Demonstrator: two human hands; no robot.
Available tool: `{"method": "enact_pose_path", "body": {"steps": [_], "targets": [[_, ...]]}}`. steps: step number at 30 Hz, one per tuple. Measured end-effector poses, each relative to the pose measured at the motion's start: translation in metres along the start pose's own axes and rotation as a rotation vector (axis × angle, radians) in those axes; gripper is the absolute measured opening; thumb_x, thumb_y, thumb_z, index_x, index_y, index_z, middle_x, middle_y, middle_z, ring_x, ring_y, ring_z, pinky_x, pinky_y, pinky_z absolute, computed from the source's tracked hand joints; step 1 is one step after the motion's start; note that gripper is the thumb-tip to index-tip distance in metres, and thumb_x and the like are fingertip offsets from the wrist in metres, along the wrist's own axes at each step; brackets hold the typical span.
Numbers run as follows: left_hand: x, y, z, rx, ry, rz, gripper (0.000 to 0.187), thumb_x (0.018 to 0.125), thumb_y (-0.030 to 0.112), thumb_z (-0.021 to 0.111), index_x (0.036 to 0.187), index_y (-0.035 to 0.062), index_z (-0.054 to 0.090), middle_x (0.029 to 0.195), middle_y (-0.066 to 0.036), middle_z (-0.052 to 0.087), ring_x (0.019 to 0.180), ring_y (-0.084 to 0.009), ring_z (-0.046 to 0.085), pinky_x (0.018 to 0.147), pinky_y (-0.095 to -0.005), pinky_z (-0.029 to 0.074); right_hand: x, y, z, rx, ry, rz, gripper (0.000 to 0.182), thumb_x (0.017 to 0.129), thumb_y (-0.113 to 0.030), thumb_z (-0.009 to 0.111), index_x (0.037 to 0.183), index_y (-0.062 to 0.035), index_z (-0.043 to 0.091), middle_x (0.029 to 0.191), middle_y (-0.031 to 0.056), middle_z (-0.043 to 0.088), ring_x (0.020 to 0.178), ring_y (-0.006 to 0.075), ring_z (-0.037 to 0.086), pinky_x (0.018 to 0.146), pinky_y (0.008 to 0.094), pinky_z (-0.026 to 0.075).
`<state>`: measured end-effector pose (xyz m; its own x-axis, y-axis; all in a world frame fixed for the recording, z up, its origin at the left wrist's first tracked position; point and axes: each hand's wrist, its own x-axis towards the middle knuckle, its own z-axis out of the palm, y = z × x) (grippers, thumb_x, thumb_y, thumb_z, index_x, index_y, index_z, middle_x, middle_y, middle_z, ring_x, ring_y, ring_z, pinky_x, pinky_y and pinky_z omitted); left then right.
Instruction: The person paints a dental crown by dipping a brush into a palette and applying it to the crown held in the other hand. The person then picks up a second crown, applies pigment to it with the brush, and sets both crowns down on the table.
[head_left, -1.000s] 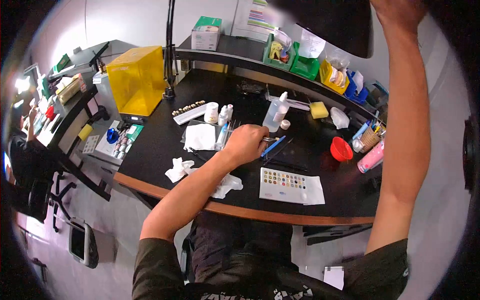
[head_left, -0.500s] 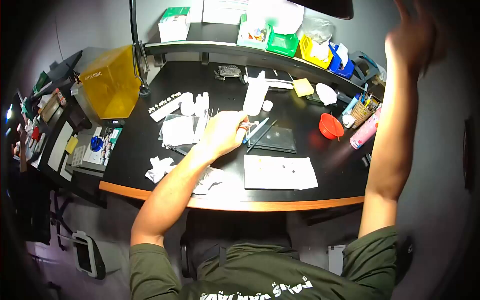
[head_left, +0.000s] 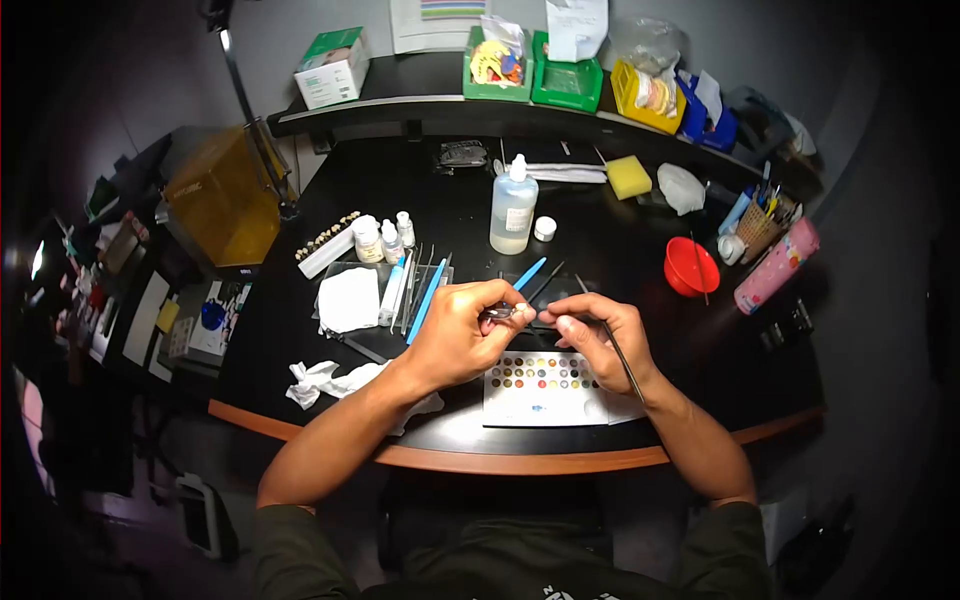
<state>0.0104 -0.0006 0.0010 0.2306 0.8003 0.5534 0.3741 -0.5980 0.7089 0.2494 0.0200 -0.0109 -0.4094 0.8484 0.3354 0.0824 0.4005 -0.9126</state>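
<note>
My left hand (head_left: 462, 328) is closed on a small dark metal holder (head_left: 497, 312), with a small off-white piece (head_left: 523, 313) at the fingertips. My right hand (head_left: 612, 345) holds a thin dark brush (head_left: 622, 358) slanting across its fingers, the forefinger and thumb close to the off-white piece. Below both hands lies a white palette (head_left: 540, 405) with rows of coloured dots, partly covered by the right hand. Beyond the hands are a blue-handled tool (head_left: 530, 273) and a dark block, mostly hidden.
A clear dropper bottle (head_left: 513, 215) and a small white jar (head_left: 545, 229) stand beyond the hands. Small bottles (head_left: 368, 240), slim tools (head_left: 425, 302) and crumpled tissue (head_left: 315, 384) are at left. A red bowl (head_left: 691, 267) and pink case (head_left: 777, 265) sit at right.
My right hand has come down from high at the upper right to beside the left, now with a brush. The glare has dimmed, and the palette's coloured dots show.
</note>
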Motion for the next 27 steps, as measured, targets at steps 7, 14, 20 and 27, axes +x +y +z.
{"method": "enact_pose_path", "body": {"steps": [7,14,20,27], "targets": [[-0.006,-0.001,0.014,-0.129,-0.009,-0.102,0.009,0.100,0.005,0.075,0.092,-0.0001,0.074,0.070,0.007,0.060,0.063,0.0034,0.045,0.053,-0.0179,0.033,-0.015,0.005,0.014,0.237,0.006,0.116,0.015,0.098,-0.002,0.077,0.111,0.0053,0.075,0.101,0.0097,0.075,0.088,0.0081,0.070,0.073,0.0218,0.062],[-0.006,-0.001,0.011,-0.012,-0.004,-0.039,0.013,0.089,0.006,0.085,0.085,0.0002,0.074,0.071,-0.003,0.068,0.057,-0.0027,0.049,0.050,-0.0226,0.037,-0.016,0.003,0.016,0.290,0.004,0.144,0.013,0.097,0.001,0.076,0.108,0.0066,0.072,0.097,0.0101,0.073,0.085,0.0072,0.070,0.068,0.0194,0.060],[-0.003,0.002,0.009,0.021,-0.010,-0.017,0.014,0.088,0.008,0.087,0.086,0.0018,0.075,0.071,-0.001,0.068,0.058,-0.0030,0.051,0.051,-0.0220,0.037,-0.016,0.005,0.013,0.349,-0.032,0.155,0.012,0.097,0.002,0.076,0.108,0.0063,0.071,0.095,0.0100,0.073,0.085,0.0073,0.070,0.069,0.0198,0.060],[-0.002,-0.001,0.003,0.041,-0.123,0.032,0.020,0.091,0.004,0.077,0.111,0.0017,0.082,0.068,-0.003,0.062,0.056,-0.0074,0.050,0.050,-0.0248,0.037,-0.014,0.006,0.010,0.279,0.010,0.091,0.011,0.097,0.005,0.075,0.106,0.0057,0.070,0.096,0.0100,0.072,0.089,0.0077,0.070,0.078,0.0212,0.059]]}}
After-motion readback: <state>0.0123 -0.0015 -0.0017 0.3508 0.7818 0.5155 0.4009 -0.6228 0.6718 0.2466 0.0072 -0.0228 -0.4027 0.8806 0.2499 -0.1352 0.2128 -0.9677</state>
